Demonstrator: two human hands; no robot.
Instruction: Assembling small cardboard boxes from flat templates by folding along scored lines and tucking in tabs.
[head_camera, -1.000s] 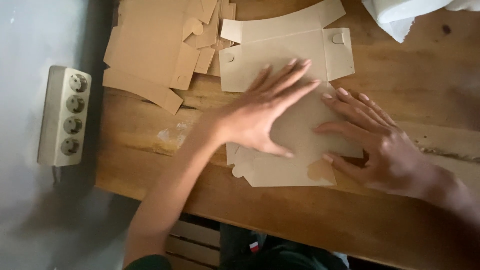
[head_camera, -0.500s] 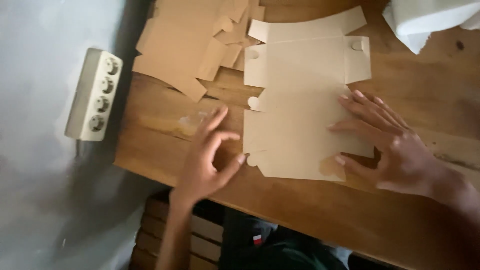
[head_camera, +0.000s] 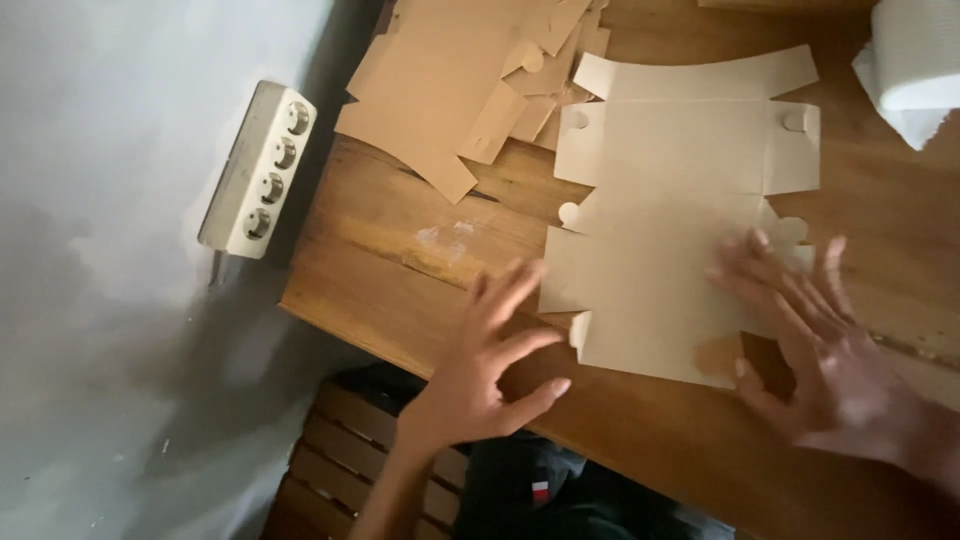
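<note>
Now both hands spread open: left hand (head_camera: 480, 375) beside the flat cardboard sheet (head_camera: 665, 245), right hand (head_camera: 815, 345) pressing it.

Pale tan cardboard sheet (head_camera: 665, 250), brown wooden table (head_camera: 400, 250).

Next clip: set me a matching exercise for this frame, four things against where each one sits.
Things:
1. flat cardboard box blank
2. white power strip
3. pile of brown cardboard pieces
4. white cloth

Places:
A. top right corner of the table
B. on the grey floor beside the table
C. under the right hand
D. far left part of the wooden table

Pairs: 1-C, 2-B, 3-D, 4-A
</note>
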